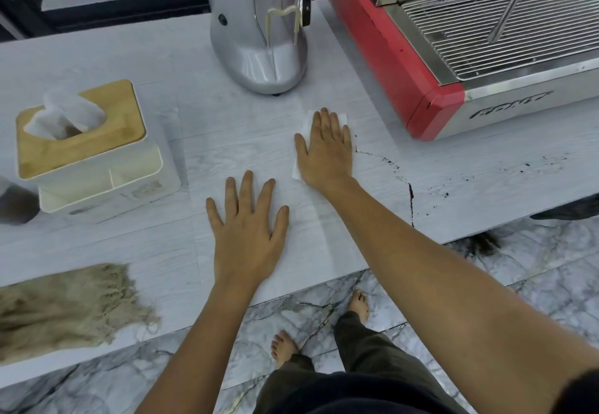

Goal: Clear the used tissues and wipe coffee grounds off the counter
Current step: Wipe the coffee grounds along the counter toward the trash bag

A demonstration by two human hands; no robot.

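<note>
- At centre frame, the left hand point(248, 229) rests flat, fingers spread, on the pale grey wood-grain counter point(107, 245).
- Right of it, the right hand point(325, 151) presses a white tissue point(306, 122) flat, fingers straight: wiping seems underway.
- Further right, dark coffee grounds point(393, 167) lie scattered; the next sweep should gather them.
- Marbled floor tiles point(534, 268) show below.

We are looking down at a pale grey wood-grain counter point(97, 251) running across the view. Below its near edge, a grey marble floor point(534, 284) with dark veins is showing. Behind the counter, a dark wall point(97, 8) with a pale strip across it is filling the top left. Soft, even light is falling on everything, throwing only faint shadows.
</note>
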